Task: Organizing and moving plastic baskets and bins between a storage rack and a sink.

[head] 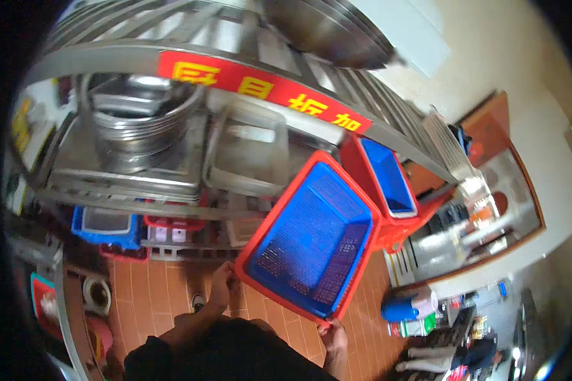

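A blue perforated plastic basket (310, 238) sits nested inside a red plastic basin (271, 220), held tilted in front of me. My left hand (226, 281) grips the basin's rim at its lower left corner. At the near lower corner, my right hand (333, 334) holds the same rim. Just beyond the basin's far right side, another red container with a blue inside (388, 176) stands at the rack's end. A stack of round metal bowls (138, 138) and a translucent plastic bin (248, 147) rest on the metal rack's middle shelf to the left.
Large metal bowls (329, 31) stand on the slatted top shelf, whose front edge bears a red sign (267, 90). Below, a blue crate (107, 228) sits low on the rack. A metal-edged shelf (69, 305) runs at left. A person (457, 357) is at the far right.
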Available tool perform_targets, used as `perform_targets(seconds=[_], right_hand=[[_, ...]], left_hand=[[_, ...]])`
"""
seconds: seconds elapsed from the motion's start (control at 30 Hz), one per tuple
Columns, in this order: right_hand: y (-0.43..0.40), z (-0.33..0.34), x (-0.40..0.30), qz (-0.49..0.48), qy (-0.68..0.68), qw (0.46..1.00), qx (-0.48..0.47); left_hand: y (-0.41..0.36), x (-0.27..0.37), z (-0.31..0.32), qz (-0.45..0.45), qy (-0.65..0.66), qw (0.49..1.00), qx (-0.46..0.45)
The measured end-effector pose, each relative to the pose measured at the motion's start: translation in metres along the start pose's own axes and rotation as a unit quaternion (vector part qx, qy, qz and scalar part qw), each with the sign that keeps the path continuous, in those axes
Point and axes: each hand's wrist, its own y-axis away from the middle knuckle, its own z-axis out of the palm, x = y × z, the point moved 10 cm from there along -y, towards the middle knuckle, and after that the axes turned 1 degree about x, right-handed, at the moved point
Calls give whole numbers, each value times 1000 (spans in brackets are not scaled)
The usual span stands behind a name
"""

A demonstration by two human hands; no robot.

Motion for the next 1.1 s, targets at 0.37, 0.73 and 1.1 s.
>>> perform_targets(seconds=[0.37,0.73,1.1], right_hand=[[47,-32,7,-187,597,773,-106],[60,7,7,-91,481,831,-265],[75,138,116,116,531,743,-391]], left_hand=[[123,-10,-32,212,-248,900,288],[344,-67,-60,188,-163,788,563],[454,-45,-110,247,36,685,684]])
